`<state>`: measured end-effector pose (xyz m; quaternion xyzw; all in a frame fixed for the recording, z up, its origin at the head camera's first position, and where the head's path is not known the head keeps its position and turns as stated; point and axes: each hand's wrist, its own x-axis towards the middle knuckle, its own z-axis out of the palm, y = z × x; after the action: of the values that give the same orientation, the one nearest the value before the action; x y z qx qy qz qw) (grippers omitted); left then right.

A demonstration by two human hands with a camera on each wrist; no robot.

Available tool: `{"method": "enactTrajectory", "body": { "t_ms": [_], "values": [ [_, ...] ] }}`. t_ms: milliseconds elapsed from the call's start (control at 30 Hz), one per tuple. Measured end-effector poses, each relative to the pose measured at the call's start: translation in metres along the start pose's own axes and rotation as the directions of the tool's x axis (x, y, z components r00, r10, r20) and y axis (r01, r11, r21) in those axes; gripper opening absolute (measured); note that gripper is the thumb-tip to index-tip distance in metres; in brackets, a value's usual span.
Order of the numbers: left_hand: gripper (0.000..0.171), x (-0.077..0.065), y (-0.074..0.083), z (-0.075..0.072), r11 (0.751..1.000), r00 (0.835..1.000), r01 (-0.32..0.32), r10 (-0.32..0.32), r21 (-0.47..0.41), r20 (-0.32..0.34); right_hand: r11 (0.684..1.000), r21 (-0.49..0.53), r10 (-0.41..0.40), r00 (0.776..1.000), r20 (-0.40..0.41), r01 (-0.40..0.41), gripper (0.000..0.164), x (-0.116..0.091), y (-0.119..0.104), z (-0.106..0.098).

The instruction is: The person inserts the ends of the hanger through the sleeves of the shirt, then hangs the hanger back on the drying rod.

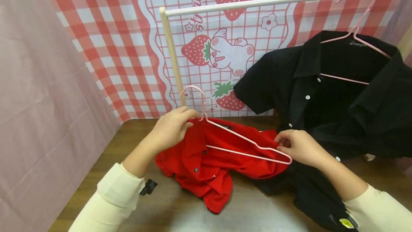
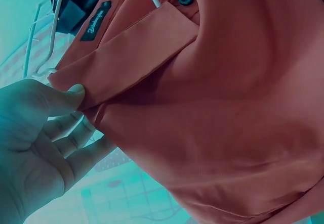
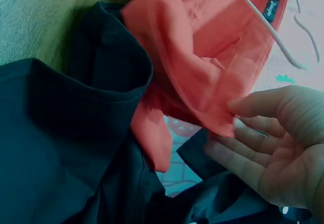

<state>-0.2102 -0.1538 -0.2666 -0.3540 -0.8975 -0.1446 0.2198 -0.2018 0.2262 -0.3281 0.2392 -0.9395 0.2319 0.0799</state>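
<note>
A red button-up shirt (image 1: 193, 153) hangs partly on a pink hanger (image 1: 246, 139) above the table. The hanger's left arm is hidden behind the collar, while its right end shows in front of the cloth. My left hand (image 1: 172, 126) pinches the shirt's collar near the hanger's hook; in the left wrist view the thumb presses on the collar (image 2: 131, 57). On the other side, my right hand (image 1: 300, 148) pinches the red cloth's edge beside the hanger's right end. A dark label (image 3: 271, 9) shows inside the neck in the right wrist view.
A black shirt (image 1: 289, 78) hangs from a white rail (image 1: 257, 3) on another pink hanger (image 1: 357, 28), its lower part reaching the wooden table (image 1: 180, 207). The rack's wooden post (image 1: 172, 53) stands behind the red shirt. A strawberry-print cloth (image 1: 122, 46) covers the back.
</note>
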Motion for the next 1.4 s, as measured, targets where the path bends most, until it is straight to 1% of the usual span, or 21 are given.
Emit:
{"method": "enactTrajectory", "body": {
  "t_ms": [100,200,267,333,467,600,700,767,900,1000,1067,1233,1333,1400],
  "values": [
    [0.028,0.0,0.0,0.0,1.0,1.0,-0.004,0.004,0.022,-0.025,1.0,-0.025,-0.018,0.994,-0.109,0.015,0.011,-0.001,0.0,-0.007],
    [0.027,0.0,0.0,0.001,0.999,0.999,-0.009,0.012,0.053,-0.051,0.999,-0.042,-0.041,0.975,-0.219,0.032,0.015,-0.004,-0.001,-0.014],
    [0.028,0.0,0.0,0.002,0.997,0.998,-0.009,0.013,0.077,-0.064,0.998,-0.042,-0.049,0.961,-0.271,0.039,0.017,-0.006,-0.003,-0.019],
    [0.028,0.0,0.0,0.004,0.995,0.997,-0.004,0.011,0.099,-0.072,0.998,-0.047,-0.06,0.952,-0.301,0.048,0.018,-0.008,-0.005,-0.024],
    [0.028,0.0,0.001,0.007,0.99,0.997,0.014,-0.003,0.14,-0.081,0.996,-0.062,-0.082,0.947,-0.309,0.066,0.019,-0.01,-0.014,-0.031],
    [0.027,0.0,0.001,0.009,0.984,0.994,0.041,-0.022,0.176,-0.109,0.991,-0.103,-0.108,0.948,-0.3,0.081,0.023,-0.012,-0.024,-0.036],
    [0.028,0.001,0.001,0.009,0.976,0.989,0.074,-0.045,0.204,-0.142,0.989,-0.129,-0.107,0.955,-0.276,0.074,0.025,-0.012,-0.029,-0.037],
    [0.028,0.001,0.003,0.009,0.97,0.984,0.096,-0.058,0.225,-0.169,0.989,-0.136,-0.092,0.963,-0.253,0.059,0.025,-0.012,-0.032,-0.037],
    [0.029,0.002,0.006,0.011,0.956,0.977,0.104,-0.047,0.274,-0.208,0.988,-0.153,-0.069,0.97,-0.234,0.034,0.024,-0.011,-0.036,-0.035],
    [0.029,0.001,0.008,0.014,0.949,0.976,0.091,-0.024,0.303,-0.216,0.986,-0.164,-0.065,0.968,-0.241,0.026,0.023,-0.01,-0.042,-0.031],
    [0.028,0.001,0.01,0.016,0.947,0.976,0.089,-0.021,0.308,-0.217,0.988,-0.152,-0.051,0.968,-0.245,0.013,0.022,-0.01,-0.046,-0.028],
    [0.029,-0.001,0.014,0.02,0.941,0.975,0.11,-0.041,0.319,-0.216,0.992,-0.122,0.008,0.957,-0.289,-0.045,0.02,-0.011,-0.056,-0.018],
    [0.026,-0.001,0.019,0.02,0.936,0.973,0.126,-0.053,0.328,-0.223,0.99,-0.119,0.036,0.941,-0.337,-0.08,0.019,-0.01,-0.061,-0.012],
    [0.025,-0.002,0.022,0.02,0.933,0.97,0.141,-0.063,0.33,-0.235,0.988,-0.128,0.034,0.924,-0.38,-0.089,0.018,-0.007,-0.064,-0.008]
  ]
}}
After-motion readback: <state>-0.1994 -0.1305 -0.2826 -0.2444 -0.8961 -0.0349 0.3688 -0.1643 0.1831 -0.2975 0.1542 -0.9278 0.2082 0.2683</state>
